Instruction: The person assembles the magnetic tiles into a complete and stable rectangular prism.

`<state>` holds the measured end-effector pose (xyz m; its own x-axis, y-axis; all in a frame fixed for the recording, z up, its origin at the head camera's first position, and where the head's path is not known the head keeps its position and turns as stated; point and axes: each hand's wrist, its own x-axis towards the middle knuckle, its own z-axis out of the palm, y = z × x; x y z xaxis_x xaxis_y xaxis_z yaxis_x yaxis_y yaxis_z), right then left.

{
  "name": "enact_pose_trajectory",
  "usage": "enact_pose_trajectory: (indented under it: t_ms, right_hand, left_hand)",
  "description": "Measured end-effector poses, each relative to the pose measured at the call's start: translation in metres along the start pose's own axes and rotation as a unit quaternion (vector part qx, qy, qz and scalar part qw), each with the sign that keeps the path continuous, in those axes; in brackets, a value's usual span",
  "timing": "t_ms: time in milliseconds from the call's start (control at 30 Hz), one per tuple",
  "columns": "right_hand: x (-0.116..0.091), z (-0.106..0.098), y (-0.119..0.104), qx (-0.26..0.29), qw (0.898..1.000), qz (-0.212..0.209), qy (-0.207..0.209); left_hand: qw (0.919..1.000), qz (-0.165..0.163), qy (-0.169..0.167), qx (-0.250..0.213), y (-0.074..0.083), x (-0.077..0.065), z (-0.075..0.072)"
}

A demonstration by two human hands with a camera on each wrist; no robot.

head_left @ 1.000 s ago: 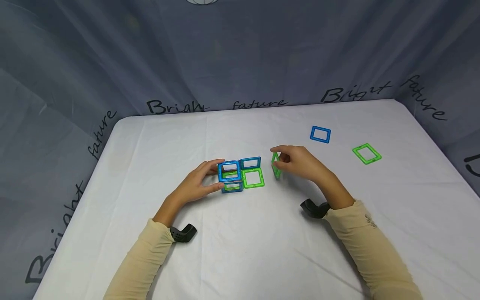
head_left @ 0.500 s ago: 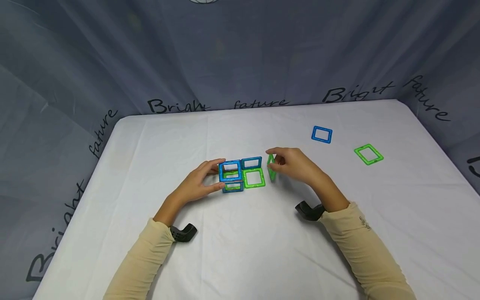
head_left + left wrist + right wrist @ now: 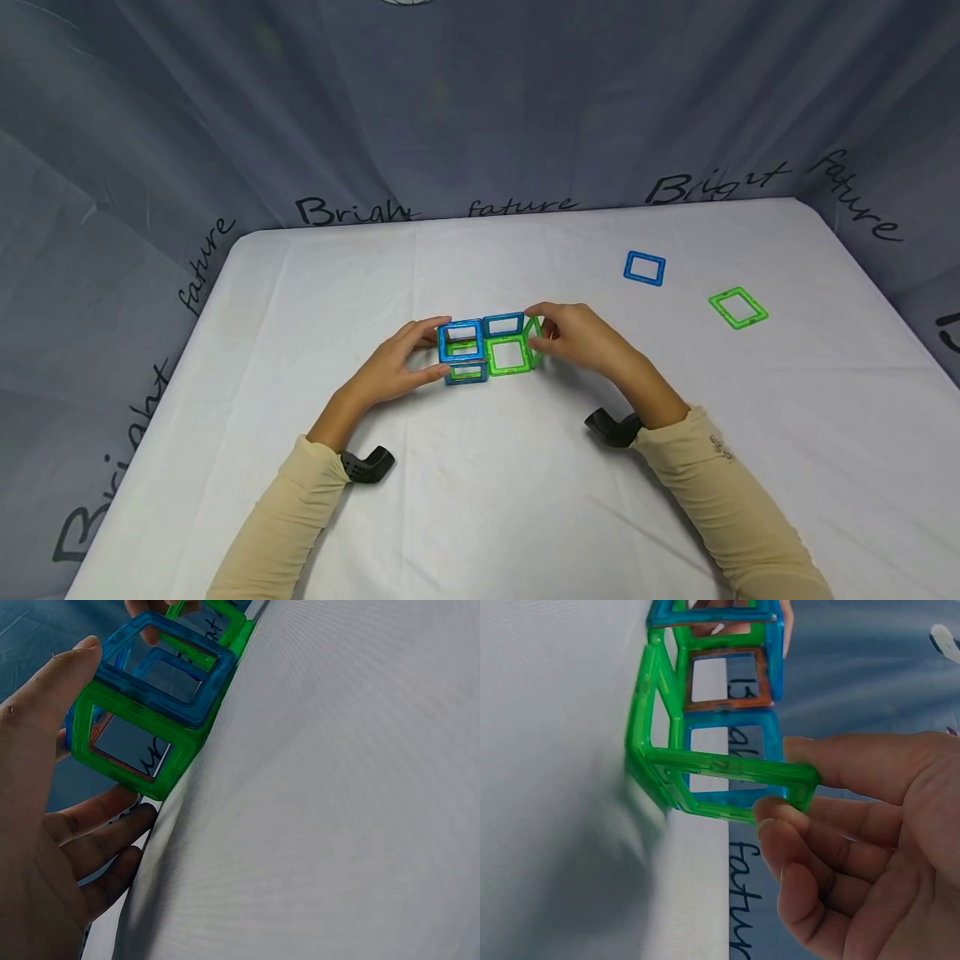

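Observation:
Square see-through magnetic tiles form a small box [image 3: 461, 342], with blue at the top and front. My left hand [image 3: 390, 362] holds this box from the left, thumb at its near side and index finger at its far side. To the right of the box, a green tile [image 3: 508, 356] lies flat, with a blue tile [image 3: 503, 325] upright along its far edge. My right hand [image 3: 581, 337] pinches an upright green tile [image 3: 731, 766] between thumb and fingers; its lower edge meets the flat tile's right edge. An orange-red tile [image 3: 730, 678] shows at the back of the box.
A loose blue tile [image 3: 644, 268] and a loose green tile [image 3: 738, 308] lie flat at the far right of the white-covered table [image 3: 480, 500]. A grey curtain [image 3: 480, 108] with handwriting stands behind the table.
My right hand has moved left with the green tile, from a gap beside the structure until the tile meets the flat green tile's edge. The left hand stays on the box.

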<state>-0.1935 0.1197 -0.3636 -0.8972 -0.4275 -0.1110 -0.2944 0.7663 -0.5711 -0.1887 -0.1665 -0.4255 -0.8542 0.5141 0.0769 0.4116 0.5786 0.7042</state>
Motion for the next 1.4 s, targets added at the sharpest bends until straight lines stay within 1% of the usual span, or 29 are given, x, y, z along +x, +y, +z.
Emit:
enact_pose_trajectory:
  t_ms: [100,333,533,667,1067,1400]
  right_hand:
    - [0.001,0.002,-0.001,-0.009,1.000,-0.001,0.001]
    - [0.002,0.006,-0.005,-0.006,1.000,0.006,0.005]
    - [0.003,0.008,-0.006,-0.009,1.000,0.000,0.008]
    - [0.003,0.009,-0.006,-0.005,1.000,0.000,0.007]
    - [0.003,0.012,-0.005,0.008,1.000,0.017,0.007]
    - [0.004,0.012,-0.005,0.008,1.000,0.012,0.007]
  left_hand:
    - [1.0000,-0.003,0.000,0.000,0.000,0.001,0.000]
    - [1.0000,-0.007,-0.001,0.002,0.001,0.001,0.000]
    - [1.0000,-0.008,-0.001,0.002,0.000,0.001,0.000]
    - [1.0000,-0.009,-0.001,0.000,0.000,0.001,0.000]
    - [1.0000,-0.010,-0.001,-0.002,0.001,0.000,0.001]
    - [1.0000,-0.007,0.000,0.006,0.000,0.000,0.001]
